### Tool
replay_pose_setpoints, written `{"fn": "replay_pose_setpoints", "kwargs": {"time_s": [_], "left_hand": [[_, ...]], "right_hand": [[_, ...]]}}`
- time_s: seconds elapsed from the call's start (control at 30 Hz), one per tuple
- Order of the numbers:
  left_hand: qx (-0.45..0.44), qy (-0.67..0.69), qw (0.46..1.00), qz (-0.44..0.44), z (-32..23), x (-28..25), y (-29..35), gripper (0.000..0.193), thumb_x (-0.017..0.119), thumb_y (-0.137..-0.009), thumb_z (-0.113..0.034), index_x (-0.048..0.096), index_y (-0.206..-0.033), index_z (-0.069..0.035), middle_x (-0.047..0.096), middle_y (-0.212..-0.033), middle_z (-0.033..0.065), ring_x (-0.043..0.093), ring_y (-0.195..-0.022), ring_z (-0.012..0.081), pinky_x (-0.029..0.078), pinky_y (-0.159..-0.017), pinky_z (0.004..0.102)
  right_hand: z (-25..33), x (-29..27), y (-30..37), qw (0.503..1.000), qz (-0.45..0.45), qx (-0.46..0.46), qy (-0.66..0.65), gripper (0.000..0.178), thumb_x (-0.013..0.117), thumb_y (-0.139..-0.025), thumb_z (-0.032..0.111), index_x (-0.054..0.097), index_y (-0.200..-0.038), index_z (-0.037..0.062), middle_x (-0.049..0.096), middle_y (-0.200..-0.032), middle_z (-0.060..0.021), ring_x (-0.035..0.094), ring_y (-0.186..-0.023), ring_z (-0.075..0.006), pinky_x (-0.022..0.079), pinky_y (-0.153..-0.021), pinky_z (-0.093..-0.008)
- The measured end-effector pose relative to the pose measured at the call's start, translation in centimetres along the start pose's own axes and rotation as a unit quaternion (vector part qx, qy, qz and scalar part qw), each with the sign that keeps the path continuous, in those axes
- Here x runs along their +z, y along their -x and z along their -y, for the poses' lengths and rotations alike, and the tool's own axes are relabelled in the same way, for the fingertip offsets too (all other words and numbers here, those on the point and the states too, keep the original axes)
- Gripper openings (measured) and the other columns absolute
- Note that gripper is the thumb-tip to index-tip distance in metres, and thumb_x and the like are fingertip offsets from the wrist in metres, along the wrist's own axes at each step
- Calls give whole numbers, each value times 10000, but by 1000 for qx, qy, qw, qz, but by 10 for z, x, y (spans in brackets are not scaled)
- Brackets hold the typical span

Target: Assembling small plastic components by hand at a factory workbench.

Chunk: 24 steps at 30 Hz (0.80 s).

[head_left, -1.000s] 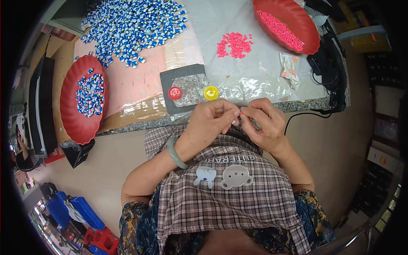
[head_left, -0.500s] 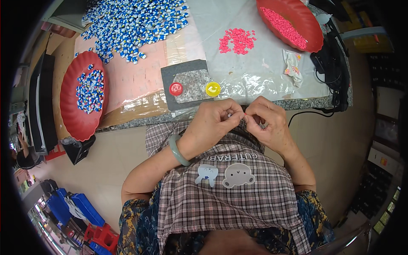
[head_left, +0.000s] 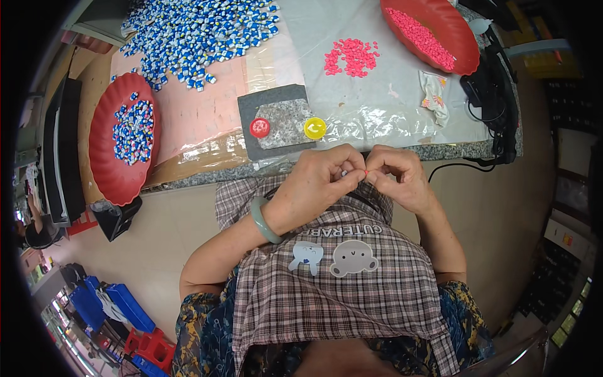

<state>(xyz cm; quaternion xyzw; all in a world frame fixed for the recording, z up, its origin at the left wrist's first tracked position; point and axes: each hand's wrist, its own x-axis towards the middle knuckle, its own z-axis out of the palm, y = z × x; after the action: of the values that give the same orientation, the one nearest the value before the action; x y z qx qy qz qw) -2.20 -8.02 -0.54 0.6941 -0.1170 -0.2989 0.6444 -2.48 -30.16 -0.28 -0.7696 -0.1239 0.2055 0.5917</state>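
My left hand [head_left: 320,182], with a pale green bangle [head_left: 265,220] at the wrist, is closed just past the table's near edge. A small whitish piece [head_left: 343,173] shows between its curled fingers, mostly hidden. My right hand [head_left: 402,179] meets it fingertip to fingertip, thumb and forefinger pinched. At that meeting point sits a tiny pink piece [head_left: 367,173], gripped by the right fingertips and touching the left ones. Beyond the hands, a red cap [head_left: 259,128] and a yellow cap [head_left: 315,128] rest on a dark grey mat [head_left: 251,147].
Many small blue-and-white pieces [head_left: 195,44] cover the table's far left. A red scalloped dish [head_left: 103,141] at left holds more. Loose pink pieces [head_left: 352,56] lie mid-table. Another red dish [head_left: 465,47] holds pink ones, near a crumpled wrapper [head_left: 433,97] and black cables [head_left: 487,94].
Both hands have shifted slightly right. My right fingers have flattened and drawn closer around the pink piece, against the left fingertips.
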Motion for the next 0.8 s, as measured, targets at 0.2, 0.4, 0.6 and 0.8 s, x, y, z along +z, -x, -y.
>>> {"fn": "replay_pose_setpoints", "kwargs": {"time_s": [0.2,0.4,0.6,0.8], "left_hand": [[12,193,980,51,21,5,-2,61,653,-970,-76,633,-986,-20,612,-750,-23,527,-666,14,402,-551,200],[-65,337,932,119,21,-4,0,62,617,-1007,-93,627,-1047,-46,637,-821,7,503,-672,10,335,-532,152],[-54,397,912,92,24,-1,3,80,617,-1014,-107,626,-1072,-52,616,-821,23,487,-683,11,302,-519,146],[-51,418,902,98,22,-5,5,85,610,-1019,-113,622,-1073,-48,618,-830,30,473,-675,16,301,-523,147]], "right_hand": [[-6,-8,1,996,69,42,-40,83,689,-878,78,639,-833,29,569,-784,26,474,-681,-44,387,-590,-229],[7,1,3,1000,30,4,-8,68,716,-855,44,653,-843,22,598,-805,2,526,-690,-65,429,-611,-235],[11,16,6,993,-82,-79,23,115,728,-802,-56,685,-899,-11,678,-881,-80,644,-786,-141,520,-693,-276],[10,19,0,960,-99,-205,162,176,746,-755,-74,690,-907,-6,711,-883,-117,682,-762,-201,541,-667,-298]]}}
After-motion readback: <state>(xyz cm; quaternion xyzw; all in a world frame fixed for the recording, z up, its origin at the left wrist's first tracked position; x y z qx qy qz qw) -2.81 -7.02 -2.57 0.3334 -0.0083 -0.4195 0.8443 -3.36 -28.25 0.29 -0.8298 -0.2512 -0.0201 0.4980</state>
